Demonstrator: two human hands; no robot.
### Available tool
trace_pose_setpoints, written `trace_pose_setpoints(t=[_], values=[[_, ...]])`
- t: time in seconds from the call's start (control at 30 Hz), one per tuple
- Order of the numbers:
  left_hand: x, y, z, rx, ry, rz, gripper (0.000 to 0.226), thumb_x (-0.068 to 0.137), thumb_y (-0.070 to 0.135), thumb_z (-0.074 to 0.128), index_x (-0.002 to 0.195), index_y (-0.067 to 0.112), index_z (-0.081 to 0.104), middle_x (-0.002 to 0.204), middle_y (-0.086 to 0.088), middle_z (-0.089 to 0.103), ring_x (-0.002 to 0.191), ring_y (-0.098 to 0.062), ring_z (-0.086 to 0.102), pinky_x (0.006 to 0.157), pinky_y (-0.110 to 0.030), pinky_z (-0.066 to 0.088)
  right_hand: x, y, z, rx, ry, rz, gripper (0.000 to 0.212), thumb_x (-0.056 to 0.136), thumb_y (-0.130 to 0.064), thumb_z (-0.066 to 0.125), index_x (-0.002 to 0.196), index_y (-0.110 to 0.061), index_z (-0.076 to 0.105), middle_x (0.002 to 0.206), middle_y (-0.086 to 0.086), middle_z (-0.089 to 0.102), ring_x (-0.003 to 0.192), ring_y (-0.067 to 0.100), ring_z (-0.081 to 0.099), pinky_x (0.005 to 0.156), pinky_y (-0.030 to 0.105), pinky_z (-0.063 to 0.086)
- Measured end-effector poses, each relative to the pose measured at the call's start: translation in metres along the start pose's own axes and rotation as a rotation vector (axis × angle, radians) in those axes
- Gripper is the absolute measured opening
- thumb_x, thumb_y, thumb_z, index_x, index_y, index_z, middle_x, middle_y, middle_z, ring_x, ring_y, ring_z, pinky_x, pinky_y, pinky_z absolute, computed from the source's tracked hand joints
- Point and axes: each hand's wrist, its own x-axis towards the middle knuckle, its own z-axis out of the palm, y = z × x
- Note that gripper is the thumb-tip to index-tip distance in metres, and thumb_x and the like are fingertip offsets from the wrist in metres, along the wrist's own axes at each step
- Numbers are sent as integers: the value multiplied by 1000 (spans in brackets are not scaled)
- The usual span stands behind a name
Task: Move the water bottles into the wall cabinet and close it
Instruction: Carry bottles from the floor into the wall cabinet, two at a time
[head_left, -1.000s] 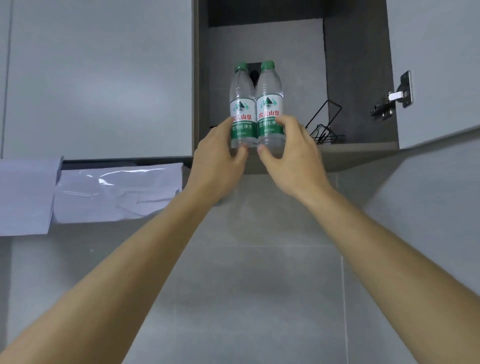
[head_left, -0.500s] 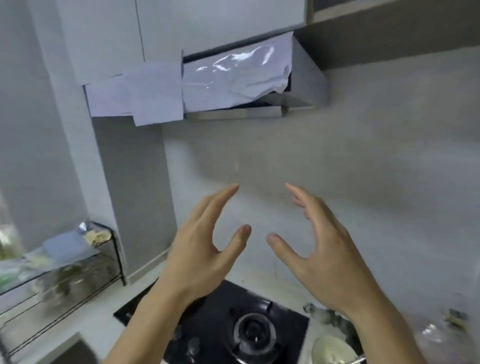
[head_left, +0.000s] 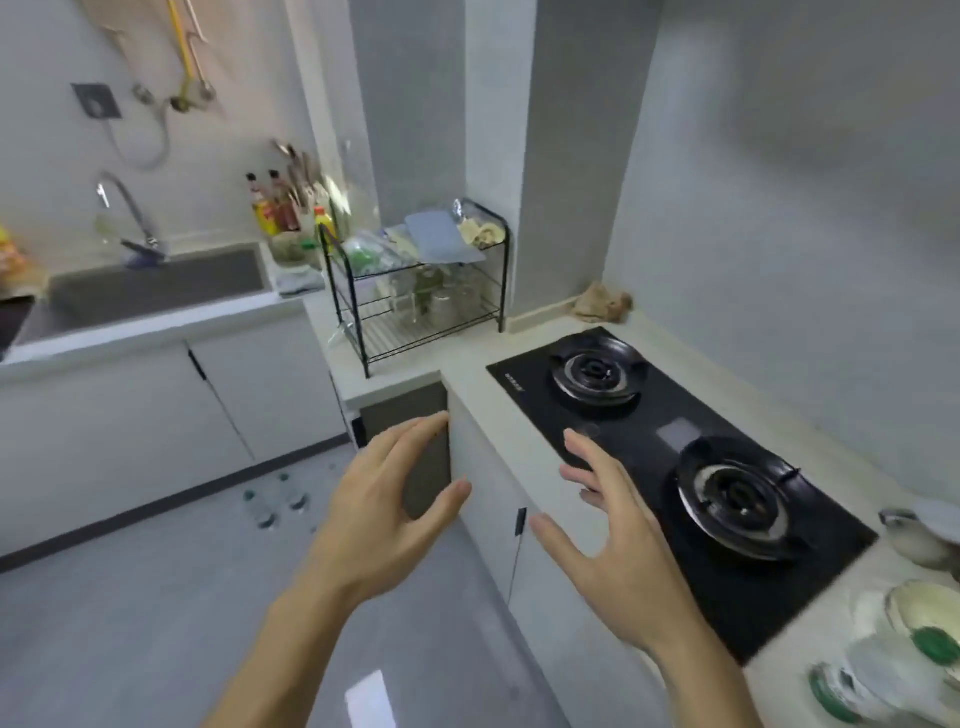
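Observation:
Several clear water bottles (head_left: 275, 501) with green caps stand on the grey floor by the base cabinets, blurred and far from both hands. My left hand (head_left: 387, 512) hovers in mid-air with fingers spread, holding nothing. My right hand (head_left: 610, 540) hovers beside it over the counter's front edge, fingers also spread and empty. The wall cabinet is out of view.
A black two-burner gas hob (head_left: 675, 467) sits in the counter at right. A black wire rack (head_left: 415, 296) with jars stands in the corner. The sink (head_left: 150, 291) is at left. Bowls and a green-capped bottle (head_left: 893, 654) crowd the counter at lower right.
A second ago both hands gripped two bottles in the open wall cabinet. They let go and dropped away, and my view swung down and left to the counter and floor.

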Motion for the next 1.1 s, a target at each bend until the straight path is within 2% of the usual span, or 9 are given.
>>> trace_pose_setpoints(t=[0.1,0.2,0.27,0.37,0.5,0.57,0.77,0.97,1.1], values=[[-36,-68,-19,35,-25,-143,59,93,56,61,147,39,44,143,26,46,133,3,43,109,-25,39,7,-6,73,3,-88,25,75,93,-36,74,152,-53,30,141,-36,42,130,-13,46,103,9,39],[-70,-131,-37,101,-12,-255,57,93,59,59,145,39,48,142,21,51,130,-3,48,111,-26,38,20,-14,140,-44,-197,4,70,95,-37,71,151,-50,32,143,-35,40,135,-8,45,109,17,41],[-87,-166,-48,154,-8,-303,56,93,59,58,144,37,50,141,18,54,131,-4,47,118,-32,31,31,-20,179,-86,-260,-17,69,96,-42,68,152,-50,30,148,-36,35,139,-8,41,114,20,38],[-104,-211,-64,193,-23,-361,55,93,58,57,142,33,55,139,12,57,129,-8,49,119,-41,33,48,-31,231,-168,-360,-53,68,96,-49,64,154,-52,29,157,-31,29,144,-5,35,116,21,34],[-111,-251,-84,214,-21,-444,55,92,58,56,139,30,58,135,11,59,126,-11,51,110,-21,27,68,-47,284,-261,-423,-77,68,95,-54,61,155,-47,30,161,-29,27,148,-1,33,116,20,31],[-112,-265,-91,203,-5,-489,55,92,58,55,141,31,56,137,14,57,128,-9,49,107,-17,27,77,-53,304,-296,-452,-81,68,95,-55,60,156,-45,30,161,-29,26,149,0,31,115,19,30],[-104,-302,-97,166,30,-547,58,93,58,53,144,30,53,142,14,54,131,-8,48,110,-24,35,112,-68,347,-345,-518,-133,66,97,-55,57,156,-40,32,162,-23,29,147,2,34,114,22,36],[-76,-351,-104,200,40,-645,59,93,60,49,146,34,49,146,17,48,135,-5,43,109,-16,26,176,-68,402,-342,-594,-169,66,97,-57,57,155,-37,33,160,-19,33,144,5,40,112,22,39],[-37,-389,-110,224,47,-704,58,93,59,51,145,34,48,146,17,49,134,-7,44,111,-20,29,234,-68,431,-285,-601,-174,65,97,-58,58,154,-36,36,159,-16,37,144,9,41,112,28,41]])
